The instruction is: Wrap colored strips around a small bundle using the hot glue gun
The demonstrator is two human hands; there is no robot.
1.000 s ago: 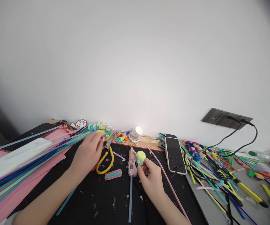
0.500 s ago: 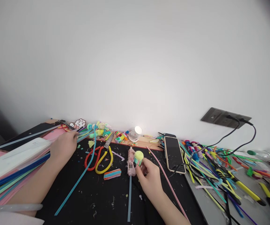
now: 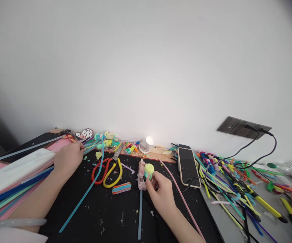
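The right hand (image 3: 158,192) is closed in a pinch, thumb and fingers gripping a small fuzzy cylinder with a rounded yellow top and green-and-pink striped sides (image 3: 149,168). That cylinder is just right of a pink plastic glue gun (image 3: 141,173); whether they touch is unclear. A long translucent bluish glue stick (image 3: 140,216) extends from the gun's near end across the black tabletop (image 3: 85,222).

The left hand (image 3: 68,157) is at the far left, fingers bent over the far end of a bundle of blue and green fuzzy stems (image 3: 16,190); its fingertips are obscured, so I cannot tell whether it grips any.

Between the hands are metal scissors with red and yellow loop handles (image 3: 116,156), a loose light-blue fuzzy stem (image 3: 81,200) crossing the red handle, and a short orange, pink and blue striped fuzzy bundle (image 3: 122,188). A white paper cup (image 3: 146,145) is by the wall. To the right lie a long pink fuzzy stem (image 3: 179,189) and a dark-screened phone in a pale case (image 3: 188,167).
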